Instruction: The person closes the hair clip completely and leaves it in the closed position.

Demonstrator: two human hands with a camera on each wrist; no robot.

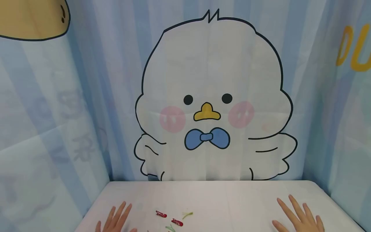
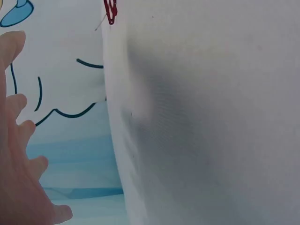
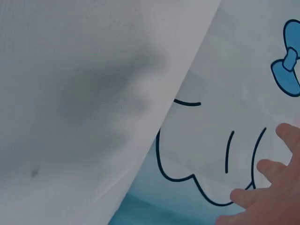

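My left hand (image 1: 117,219) is at the left of the white table (image 1: 232,206), its fingers spread and straight, holding nothing. My right hand (image 1: 302,220) is at the right side, fingers likewise fanned out with nothing in them. Between them, nearer the left hand, lie two red snap hair clips (image 1: 161,214) (image 1: 177,222). Beside these are a thin yellow-green strand-like piece (image 1: 187,215) and a green one (image 1: 170,228), too small to identify. In the left wrist view, a red hair clip (image 2: 111,11) shows at the top edge, apart from the fingers.
Behind the table hangs a striped blue curtain (image 1: 124,96) printed with a white chick wearing a bow tie (image 1: 207,138). More curtain closes in on both sides. The table's back edge (image 1: 208,181) runs along the curtain's foot.
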